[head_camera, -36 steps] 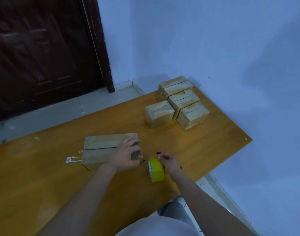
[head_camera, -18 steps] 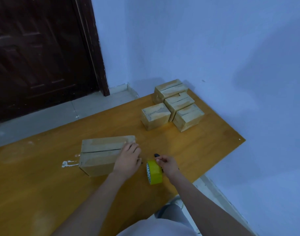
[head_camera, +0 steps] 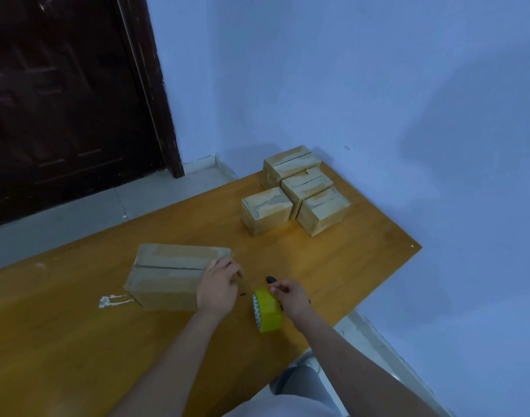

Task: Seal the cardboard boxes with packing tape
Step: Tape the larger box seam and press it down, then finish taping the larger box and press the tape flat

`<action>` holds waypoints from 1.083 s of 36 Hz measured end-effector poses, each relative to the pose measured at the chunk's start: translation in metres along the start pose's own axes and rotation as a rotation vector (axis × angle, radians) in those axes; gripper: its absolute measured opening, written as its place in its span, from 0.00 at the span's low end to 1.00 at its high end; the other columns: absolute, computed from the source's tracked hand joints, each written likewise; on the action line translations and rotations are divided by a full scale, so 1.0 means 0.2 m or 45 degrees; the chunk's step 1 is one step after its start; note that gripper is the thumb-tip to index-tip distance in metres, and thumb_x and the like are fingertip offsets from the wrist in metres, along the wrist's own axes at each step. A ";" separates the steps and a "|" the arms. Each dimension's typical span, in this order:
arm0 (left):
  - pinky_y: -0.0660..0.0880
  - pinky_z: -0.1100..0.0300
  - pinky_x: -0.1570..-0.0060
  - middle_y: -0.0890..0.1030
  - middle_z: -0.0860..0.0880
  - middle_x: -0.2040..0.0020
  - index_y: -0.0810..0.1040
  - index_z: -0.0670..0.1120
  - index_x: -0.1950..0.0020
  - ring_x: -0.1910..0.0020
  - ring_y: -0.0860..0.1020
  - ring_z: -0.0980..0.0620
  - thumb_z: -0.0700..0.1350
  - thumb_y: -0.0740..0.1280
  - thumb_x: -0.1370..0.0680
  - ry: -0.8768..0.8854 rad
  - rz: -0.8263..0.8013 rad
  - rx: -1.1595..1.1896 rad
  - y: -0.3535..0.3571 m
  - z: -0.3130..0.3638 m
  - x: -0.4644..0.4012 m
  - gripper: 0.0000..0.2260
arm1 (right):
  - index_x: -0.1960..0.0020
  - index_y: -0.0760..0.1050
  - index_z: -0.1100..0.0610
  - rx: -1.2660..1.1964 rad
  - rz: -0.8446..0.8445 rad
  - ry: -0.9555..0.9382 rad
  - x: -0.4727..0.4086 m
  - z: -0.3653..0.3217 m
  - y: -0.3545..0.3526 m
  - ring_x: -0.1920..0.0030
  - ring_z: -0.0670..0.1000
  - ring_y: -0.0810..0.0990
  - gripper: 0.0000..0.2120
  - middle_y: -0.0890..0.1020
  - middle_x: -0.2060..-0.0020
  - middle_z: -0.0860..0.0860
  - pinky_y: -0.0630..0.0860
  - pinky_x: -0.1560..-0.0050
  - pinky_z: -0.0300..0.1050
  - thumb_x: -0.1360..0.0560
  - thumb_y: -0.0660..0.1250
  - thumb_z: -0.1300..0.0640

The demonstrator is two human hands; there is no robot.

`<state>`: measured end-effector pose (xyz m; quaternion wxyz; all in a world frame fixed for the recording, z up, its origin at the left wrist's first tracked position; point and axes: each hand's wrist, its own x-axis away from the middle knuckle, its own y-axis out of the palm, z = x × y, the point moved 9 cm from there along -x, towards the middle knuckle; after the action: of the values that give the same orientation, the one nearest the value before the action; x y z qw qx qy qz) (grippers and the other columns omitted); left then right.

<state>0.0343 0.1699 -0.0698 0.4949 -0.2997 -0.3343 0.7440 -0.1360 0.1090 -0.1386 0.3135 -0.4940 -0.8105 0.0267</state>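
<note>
No readable writing anywhere. Left hand (head_camera: 217, 288) lies on the right end of the near box (head_camera: 170, 275) on the desk (head_camera: 77, 341), fingers relaxed. Right hand (head_camera: 289, 297) fingers pinch the yellow tape roll (head_camera: 268, 310), standing on edge just right of the box.

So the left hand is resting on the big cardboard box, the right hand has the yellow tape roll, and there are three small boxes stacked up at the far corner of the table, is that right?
Not quite: the head view shows four small boxes at the far corner, and they sit side by side on the table, not stacked. The rest holds: the left hand rests on the big cardboard box, and the right hand holds the yellow tape roll.
</note>
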 end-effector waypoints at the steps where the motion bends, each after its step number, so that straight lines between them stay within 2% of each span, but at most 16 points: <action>1: 0.71 0.53 0.55 0.76 0.52 0.55 0.76 0.45 0.60 0.51 0.68 0.50 0.28 0.63 0.34 -0.002 -0.006 0.030 -0.01 -0.02 0.00 0.13 | 0.48 0.79 0.60 -0.001 -0.004 0.000 0.00 0.00 0.00 0.57 0.49 0.76 0.08 0.78 0.60 0.48 0.71 0.59 0.40 0.21 0.63 0.58; 8: 0.62 0.65 0.60 0.71 0.58 0.67 0.75 0.46 0.71 0.59 0.67 0.53 0.23 0.61 0.38 0.062 -0.020 0.080 -0.14 -0.08 0.07 0.17 | 0.50 0.79 0.61 -0.057 -0.019 -0.017 0.02 -0.02 0.00 0.54 0.52 0.77 0.08 0.78 0.59 0.47 0.75 0.51 0.50 0.21 0.63 0.59; 11: 0.64 0.63 0.62 0.71 0.59 0.72 0.70 0.50 0.75 0.62 0.70 0.59 0.25 0.61 0.39 0.092 -0.003 0.084 -0.20 -0.10 0.09 0.19 | 0.51 0.79 0.60 -0.033 -0.033 -0.015 0.02 -0.03 0.01 0.53 0.52 0.77 0.07 0.79 0.59 0.47 0.75 0.49 0.51 0.21 0.63 0.59; 14: 0.67 0.61 0.66 0.77 0.56 0.72 0.68 0.56 0.76 0.67 0.76 0.57 0.26 0.61 0.35 -0.093 0.015 0.108 -0.26 -0.17 0.09 0.24 | 0.52 0.79 0.61 -0.012 -0.035 -0.017 0.02 -0.04 0.01 0.55 0.50 0.76 0.07 0.78 0.60 0.45 0.75 0.51 0.49 0.21 0.62 0.60; 16: 0.71 0.61 0.66 0.81 0.52 0.65 0.73 0.54 0.70 0.64 0.78 0.53 0.29 0.62 0.29 -0.210 0.116 0.085 -0.34 -0.16 0.06 0.20 | 0.52 0.79 0.61 -0.007 -0.027 -0.016 0.02 -0.04 0.00 0.56 0.50 0.77 0.07 0.78 0.61 0.46 0.74 0.54 0.47 0.21 0.63 0.61; 17: 0.75 0.58 0.57 0.82 0.50 0.57 0.77 0.52 0.62 0.57 0.79 0.50 0.34 0.63 0.26 -0.244 0.213 0.011 -0.40 -0.13 0.05 0.14 | 0.51 0.79 0.62 -0.011 -0.024 -0.016 0.02 -0.04 0.00 0.57 0.51 0.77 0.07 0.78 0.61 0.47 0.74 0.54 0.48 0.21 0.63 0.61; 18: 0.73 0.52 0.44 0.80 0.48 0.46 0.78 0.51 0.52 0.45 0.77 0.46 0.40 0.64 0.23 -0.320 0.259 -0.100 -0.43 -0.14 0.03 0.06 | 0.51 0.79 0.62 -0.016 -0.025 -0.013 0.02 -0.04 0.00 0.57 0.51 0.77 0.07 0.79 0.61 0.48 0.74 0.54 0.48 0.22 0.63 0.60; 19: 0.65 0.46 0.34 0.73 0.45 0.35 0.75 0.49 0.40 0.34 0.69 0.43 0.48 0.64 0.22 -0.476 0.199 -0.210 -0.42 -0.18 0.01 0.11 | 0.51 0.79 0.62 -0.016 -0.025 -0.006 0.03 -0.04 0.00 0.58 0.50 0.77 0.07 0.79 0.61 0.48 0.74 0.54 0.48 0.22 0.63 0.60; 21: 0.48 0.35 0.30 0.52 0.41 0.23 0.57 0.45 0.24 0.25 0.50 0.37 0.64 0.60 0.24 -0.827 -0.052 -0.333 -0.36 -0.28 0.02 0.36 | 0.52 0.79 0.59 -0.034 -0.022 0.018 0.03 -0.04 0.01 0.56 0.51 0.76 0.06 0.78 0.61 0.47 0.74 0.54 0.47 0.22 0.64 0.60; 22: 0.44 0.32 0.32 0.44 0.40 0.22 0.48 0.44 0.22 0.25 0.43 0.35 0.70 0.58 0.27 -0.940 -0.129 -0.338 -0.33 -0.32 0.02 0.44 | 0.53 0.79 0.58 -0.048 -0.022 0.029 0.03 -0.05 0.01 0.55 0.52 0.76 0.05 0.78 0.61 0.48 0.74 0.54 0.48 0.22 0.64 0.60; 24: 0.42 0.28 0.34 0.36 0.39 0.24 0.40 0.44 0.22 0.27 0.34 0.33 0.73 0.58 0.30 -1.028 -0.211 -0.341 -0.28 -0.37 0.03 0.51 | 0.56 0.78 0.57 -0.062 -0.029 0.035 0.03 -0.06 0.02 0.54 0.54 0.76 0.05 0.78 0.60 0.49 0.74 0.52 0.49 0.23 0.65 0.60; 27: 0.45 0.28 0.32 0.35 0.39 0.24 0.39 0.44 0.22 0.27 0.34 0.33 0.64 0.64 0.27 -0.936 -0.259 -0.381 -0.24 -0.39 0.00 0.47 | 0.58 0.78 0.54 -0.094 -0.031 0.029 0.04 -0.09 0.02 0.50 0.57 0.78 0.06 0.79 0.56 0.51 0.74 0.52 0.51 0.23 0.66 0.60; 29: 0.45 0.30 0.31 0.36 0.41 0.23 0.39 0.45 0.22 0.26 0.34 0.36 0.60 0.66 0.26 -0.761 -0.334 -0.447 -0.23 -0.38 -0.03 0.46 | 0.59 0.79 0.52 -0.077 -0.015 -0.014 0.03 -0.13 0.00 0.49 0.57 0.78 0.06 0.80 0.56 0.51 0.75 0.51 0.52 0.24 0.66 0.59; 33: 0.37 0.35 0.31 0.39 0.51 0.22 0.44 0.54 0.22 0.25 0.33 0.50 0.51 0.71 0.29 -0.337 -0.514 -0.488 -0.18 -0.33 -0.02 0.44 | 0.55 0.81 0.56 -0.037 0.001 -0.159 0.05 -0.28 -0.05 0.51 0.53 0.79 0.05 0.82 0.56 0.51 0.75 0.52 0.47 0.24 0.66 0.61; 36: 0.31 0.40 0.31 0.40 0.56 0.22 0.48 0.57 0.24 0.26 0.33 0.59 0.39 0.68 0.30 -0.129 -0.565 -0.374 -0.16 -0.30 0.03 0.42 | 0.57 0.80 0.56 -0.102 0.002 -0.214 0.09 -0.42 -0.09 0.53 0.54 0.79 0.06 0.81 0.59 0.50 0.76 0.50 0.50 0.24 0.66 0.62; 39: 0.28 0.44 0.31 0.38 0.61 0.23 0.52 0.59 0.25 0.28 0.31 0.62 0.35 0.66 0.30 -0.012 -0.635 -0.287 -0.15 -0.28 0.09 0.40 | 0.56 0.80 0.57 -0.142 -0.026 -0.276 0.13 -0.56 -0.10 0.55 0.51 0.77 0.05 0.80 0.60 0.49 0.74 0.54 0.46 0.24 0.66 0.62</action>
<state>0.0888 0.2071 -0.0816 0.6246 -0.2580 -0.4808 0.5586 -0.0998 0.0891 -0.0291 0.1964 -0.4965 -0.8449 0.0316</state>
